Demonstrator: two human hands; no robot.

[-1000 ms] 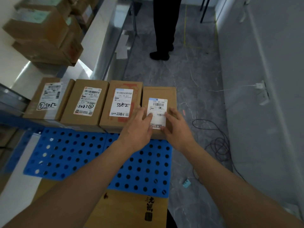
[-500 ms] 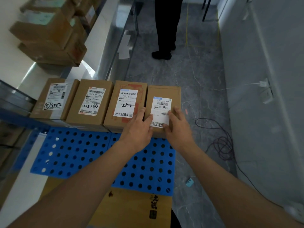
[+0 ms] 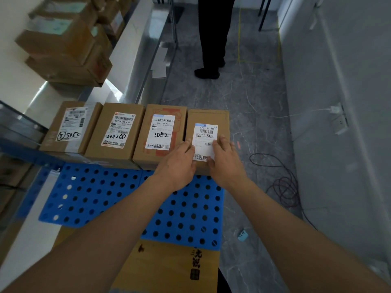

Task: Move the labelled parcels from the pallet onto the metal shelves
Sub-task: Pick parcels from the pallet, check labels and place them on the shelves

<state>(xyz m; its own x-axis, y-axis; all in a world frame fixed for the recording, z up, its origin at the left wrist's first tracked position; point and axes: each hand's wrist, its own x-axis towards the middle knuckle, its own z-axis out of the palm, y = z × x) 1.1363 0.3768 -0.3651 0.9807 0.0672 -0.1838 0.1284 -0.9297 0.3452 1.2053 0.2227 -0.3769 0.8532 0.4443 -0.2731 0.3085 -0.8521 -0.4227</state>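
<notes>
Head view is showing a grey marbled floor (image 3: pixel 243 98) and a blue perforated pallet (image 3: pixel 118 199) bearing four parcels in a row. Three labels are reading "5082" by hand; the rightmost parcel (image 3: pixel 208 117) is reading "530-D5 040". Left hand (image 3: pixel 177 166) and right hand (image 3: pixel 225 166) are resting straight-fingered on it, slightly spread.

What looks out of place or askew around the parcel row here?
A dark cable lies loosely coiled on the floor right of the pallet, and a small blue scrap sits nearby. The four parcels look undamaged.
</notes>
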